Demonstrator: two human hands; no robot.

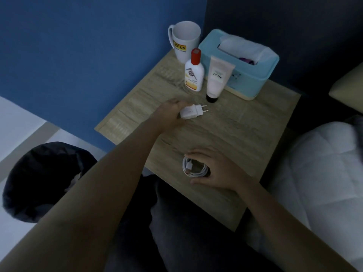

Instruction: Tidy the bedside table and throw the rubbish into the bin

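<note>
Right now I see my left hand [169, 114] stretched over the middle of the wooden tabletop [255, 122], its fingers closed around the body of a white charger plug [191, 112], whose two prongs point toward the tabletop's right edge. Whether the plug rests on the wood or hangs just above it, I cannot tell. My right hand [214, 169] sits near the front edge, cupped over a coiled white charging cable [193, 168], thumb on the far side of the coil and fingers curled along its near side; the cable's connector shows inside the loop. The two hands are well apart.

At the far corner of the tabletop, against the blue wall, stands a white mug [184, 41] with a yellow "JOTUN" label. Just in front of it is a white lotion bottle [194, 72] with a red cap, upright. Beside that bottle, a pale tube [217, 78] printed "tease" stands on its dark cap, leaning back against a light blue tissue box [253, 77]. The box fills the far right corner, with white tissue showing in its top opening and something purple beside the tissue that I cannot identify.

Off the tabletop's left edge, down on the floor, I see a bin lined with a black bag [43, 181]; a scrap of something pale shows inside it. White bedding [322, 173] lies beyond the right edge.
</note>
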